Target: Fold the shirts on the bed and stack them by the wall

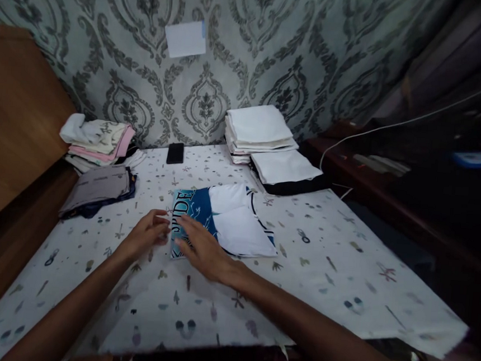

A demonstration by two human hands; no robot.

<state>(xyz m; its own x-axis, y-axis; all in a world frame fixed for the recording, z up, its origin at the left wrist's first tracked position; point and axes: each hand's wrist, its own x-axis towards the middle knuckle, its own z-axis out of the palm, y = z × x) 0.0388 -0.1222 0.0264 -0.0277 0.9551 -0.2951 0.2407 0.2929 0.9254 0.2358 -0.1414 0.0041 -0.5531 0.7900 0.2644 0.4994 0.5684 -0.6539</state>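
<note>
Shirt [240,231], folded, lies near the middle of the patterned sheet [322,300], on the person's side of the phone [175,154]. I judge that it is light and soft, without own stiffness, so the layers can slide or open if only one is pulled. It should not break, but it can wrinkle. A good hold would be at both side edges, with all layers taken together, or with a flat palm below.

The left hand [147,234] is beside the left edge, its fingers loosely bent; I see no cloth pinched. The right hand [204,250] is spread over the printed part. Whether either hand presses the cloth, I cannot tell. The right hand hides part of the letters, and the underside of the shirt is not visible.
</note>
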